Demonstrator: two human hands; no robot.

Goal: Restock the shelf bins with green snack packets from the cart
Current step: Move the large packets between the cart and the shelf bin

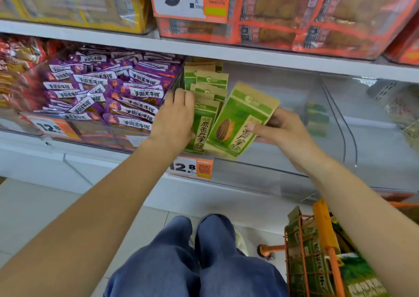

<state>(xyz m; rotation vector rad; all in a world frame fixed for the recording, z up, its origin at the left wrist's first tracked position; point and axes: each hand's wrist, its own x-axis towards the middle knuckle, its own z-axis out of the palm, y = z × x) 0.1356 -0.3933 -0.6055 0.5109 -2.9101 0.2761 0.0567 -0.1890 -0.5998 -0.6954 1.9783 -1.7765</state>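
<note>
A row of green and tan snack packets (209, 85) stands in a clear shelf bin (294, 106), packed against its left wall. My left hand (175, 117) lies on the front packets of that row, fingers over their tops. My right hand (280, 130) pinches one green packet (240, 119) by its lower right side, thumb on its face; the packet is tilted and leans beside the row. More green packets (303, 251) lie in the orange wire cart (328, 258) at the lower right.
Purple snack packs (106, 92) fill the bin to the left. Orange boxed goods (317, 13) sit on the shelf above. A 12.8 price tag (190, 167) hangs on the bin's front. My legs in blue jeans (192, 262) stand before the shelf.
</note>
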